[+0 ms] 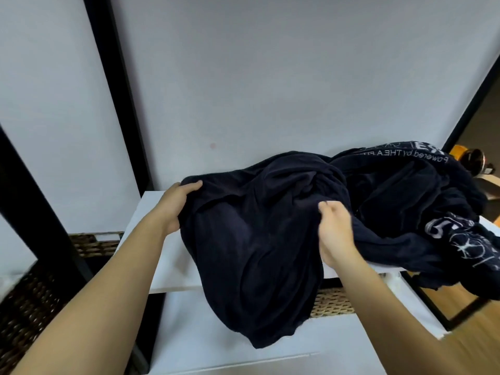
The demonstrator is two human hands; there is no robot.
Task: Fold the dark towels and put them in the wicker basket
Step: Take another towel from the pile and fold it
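Both hands grasp a dark towel (251,239) on a white table (151,239): the left hand (176,207) clutches its far left edge, the right hand (335,231) pinches a fold near the middle. Below the grips the towel hangs over the table's front edge. Right of the right hand lies a heap of printed dark towels (422,201). Left of the left forearm stands a wicker basket (92,247).

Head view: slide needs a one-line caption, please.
Both hands, left and right, grip a dark towel draped over a white shelf.
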